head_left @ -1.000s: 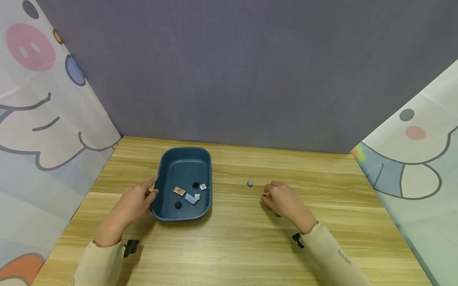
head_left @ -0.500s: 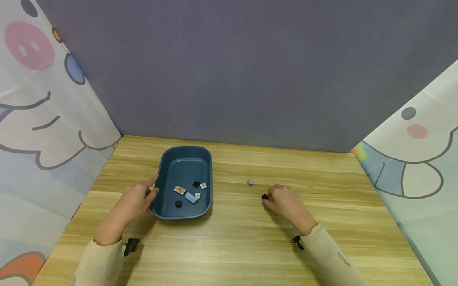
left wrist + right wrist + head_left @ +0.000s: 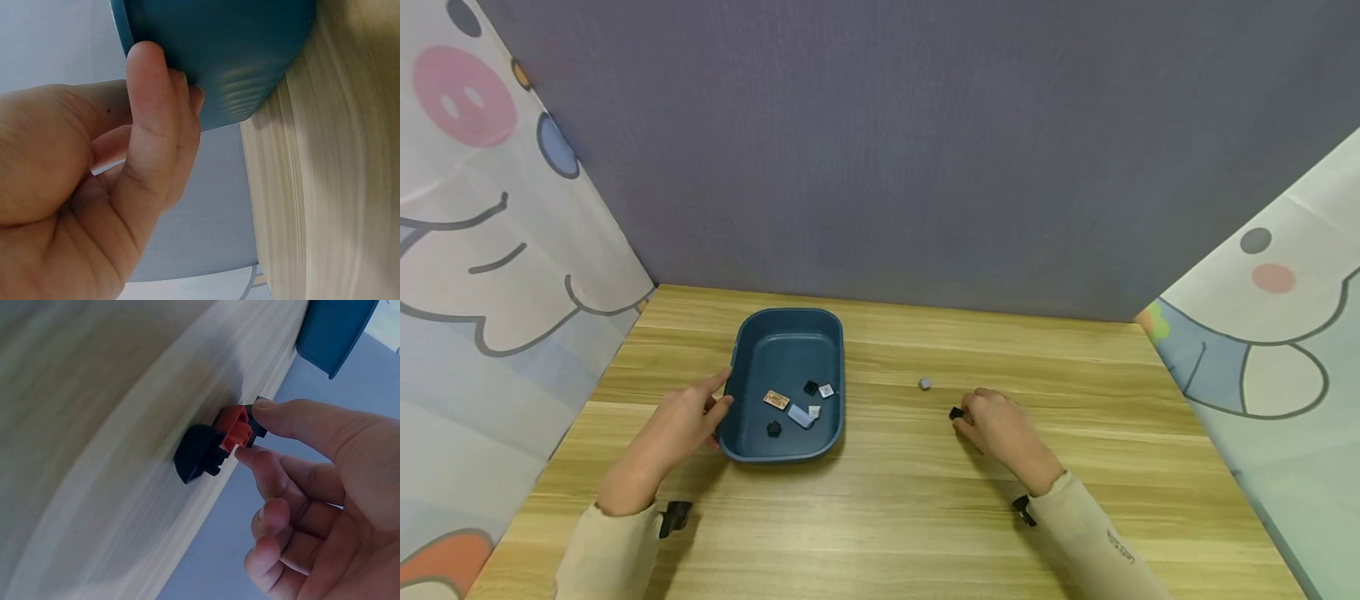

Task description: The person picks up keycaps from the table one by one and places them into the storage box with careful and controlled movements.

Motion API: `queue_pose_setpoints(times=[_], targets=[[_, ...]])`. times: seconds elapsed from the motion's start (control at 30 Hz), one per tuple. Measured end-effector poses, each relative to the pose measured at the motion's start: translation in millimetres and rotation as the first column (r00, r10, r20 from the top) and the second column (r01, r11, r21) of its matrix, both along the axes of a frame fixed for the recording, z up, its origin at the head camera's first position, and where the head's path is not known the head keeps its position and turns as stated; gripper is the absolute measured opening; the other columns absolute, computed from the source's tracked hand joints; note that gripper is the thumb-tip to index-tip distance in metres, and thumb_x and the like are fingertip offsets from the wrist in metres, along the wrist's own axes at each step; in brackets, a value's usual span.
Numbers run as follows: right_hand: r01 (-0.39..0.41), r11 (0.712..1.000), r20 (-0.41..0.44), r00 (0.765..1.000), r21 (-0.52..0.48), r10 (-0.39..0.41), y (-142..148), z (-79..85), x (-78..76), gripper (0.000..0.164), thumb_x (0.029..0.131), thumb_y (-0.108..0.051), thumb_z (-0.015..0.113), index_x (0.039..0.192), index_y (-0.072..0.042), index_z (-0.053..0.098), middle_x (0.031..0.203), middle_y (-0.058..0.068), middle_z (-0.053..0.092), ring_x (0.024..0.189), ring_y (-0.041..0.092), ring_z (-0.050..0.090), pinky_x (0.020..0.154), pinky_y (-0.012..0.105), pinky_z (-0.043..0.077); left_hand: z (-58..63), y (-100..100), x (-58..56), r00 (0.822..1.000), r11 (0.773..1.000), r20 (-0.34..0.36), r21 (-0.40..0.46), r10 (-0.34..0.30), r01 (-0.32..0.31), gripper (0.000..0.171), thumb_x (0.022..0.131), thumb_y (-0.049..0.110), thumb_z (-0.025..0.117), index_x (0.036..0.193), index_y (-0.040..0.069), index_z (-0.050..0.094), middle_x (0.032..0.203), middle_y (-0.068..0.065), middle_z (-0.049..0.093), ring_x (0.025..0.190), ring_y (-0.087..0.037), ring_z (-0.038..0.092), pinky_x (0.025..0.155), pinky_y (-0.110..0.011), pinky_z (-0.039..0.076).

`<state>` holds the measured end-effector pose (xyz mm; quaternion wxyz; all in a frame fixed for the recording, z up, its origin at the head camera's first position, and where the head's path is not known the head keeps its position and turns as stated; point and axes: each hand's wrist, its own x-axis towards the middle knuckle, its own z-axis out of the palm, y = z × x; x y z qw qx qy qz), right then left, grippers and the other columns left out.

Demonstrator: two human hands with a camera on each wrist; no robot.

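Observation:
My left hand (image 3: 681, 421) holds the left rim of a dark blue tray (image 3: 736, 446). In the left wrist view, fingertips (image 3: 147, 59) lie against the tray's outer wall. To the right of the tray, my right hand (image 3: 1003, 429) is low over the table, with a small black toy brick (image 3: 956, 412) at its fingertips. Seen from the right wrist, thumb and index finger pinch a black brick (image 3: 258, 425) beside a red piece (image 3: 235, 427). A black rounded piece (image 3: 197, 450) sits at the red one's other side; the remaining fingers curl loosely.
Inside the tray lie an orange-brown printed tile (image 3: 776, 400), a pale blue block (image 3: 801, 416), a white tile (image 3: 826, 391), a black piece (image 3: 773, 429) and other small pieces. A small grey piece (image 3: 924, 383) sits on the wooden table (image 3: 895, 517). A grey panel (image 3: 880, 167) stands behind.
My right hand has shifted slightly to the right and its fingers have come down around the black brick, which shows more clearly. The left hand and tray have stayed put.

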<state>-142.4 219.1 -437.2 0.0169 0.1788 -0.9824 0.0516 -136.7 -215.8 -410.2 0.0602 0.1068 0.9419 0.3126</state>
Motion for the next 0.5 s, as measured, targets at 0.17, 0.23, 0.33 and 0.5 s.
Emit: queue_pose_setpoints(times=[0.17,0.23,0.33,0.5], targets=[[0.004,1.0,-0.004,1.0,-0.015,-0.004,-0.7,1.5,0.3,0.017,0.081,-0.026,0.072,0.085,-0.01,0.068,0.074,-0.004,0.056,0.056,0.005,0.048,0.044,0.019,0.039,0.5,0.5,0.3,1.0,1.0,-0.005,0.003,-0.003,0.003,0.052,0.095,0.008,0.051,0.14,-0.006,0.031,0.071,-0.004,0.062,0.045,-0.012,0.057,0.046,-0.026,0.045],[-0.002,1.0,-0.014,1.0,-0.025,0.001,-1.5,2.6,0.0,0.016,0.08,-0.025,0.072,0.085,-0.011,0.068,0.073,-0.004,0.055,0.056,0.005,0.048,0.043,0.019,0.039,0.8,0.7,0.8,1.0,1.0,-0.002,0.003,-0.004,0.004,0.052,0.095,0.008,0.051,0.14,-0.006,0.031,0.071,-0.003,0.062,0.045,-0.012,0.057,0.046,-0.026,0.044],[-0.019,0.999,-0.037,0.999,-0.037,0.018,-4.0,4.6,-2.2,0.015,0.08,-0.024,0.073,0.085,-0.01,0.068,0.073,-0.005,0.054,0.056,0.004,0.047,0.045,0.019,0.039,1.4,0.9,1.0,1.0,1.0,0.004,0.004,-0.001,0.001,0.052,0.095,0.009,0.05,0.14,-0.006,0.031,0.071,-0.003,0.062,0.045,-0.012,0.057,0.046,-0.027,0.044],[-0.048,0.998,-0.057,0.997,-0.046,0.045,-15.5,12.8,-8.5,0.016,0.081,-0.025,0.072,0.089,-0.012,0.069,0.074,-0.005,0.054,0.058,0.003,0.048,0.047,0.019,0.04,2.0,1.0,1.0,1.0,1.0,0.014,0.005,0.008,-0.008,0.052,0.095,0.009,0.05,0.141,-0.005,0.031,0.071,-0.003,0.062,0.045,-0.012,0.057,0.046,-0.027,0.045]])
